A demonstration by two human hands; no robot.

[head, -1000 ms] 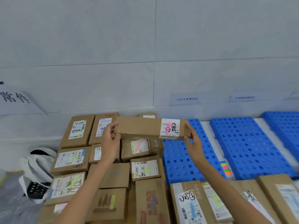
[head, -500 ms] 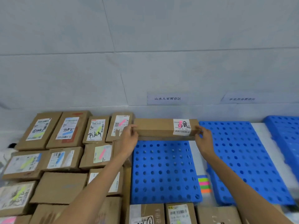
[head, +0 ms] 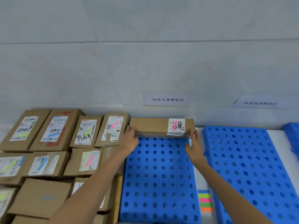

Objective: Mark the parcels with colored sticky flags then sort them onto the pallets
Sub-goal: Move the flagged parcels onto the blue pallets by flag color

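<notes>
— How many pallets (head: 159,175)?
— Three, all blue; the far-right one is cut off.
— Parcels (head: 55,130)?
— Five in the back row. More lie in front, overlapping, so the total is unclear.
— Anything else?
— Two wall signs (head: 167,99) and one pad of sticky flags (head: 205,200) with five colours.

Ahead of me a pale grey-white wall (head: 145,54) fills the upper half of the frame. It is built of large panels, with thin seams (head: 161,41) running across it and slanting down. Low on it, right of centre, hangs a white paper sign (head: 168,99) with black printed characters. A second sign (head: 260,103) further right is too blurred to read. A lighter band (head: 234,115) runs along the wall's foot. The floor (head: 275,136) shows white at right. The light is soft and even.
</notes>
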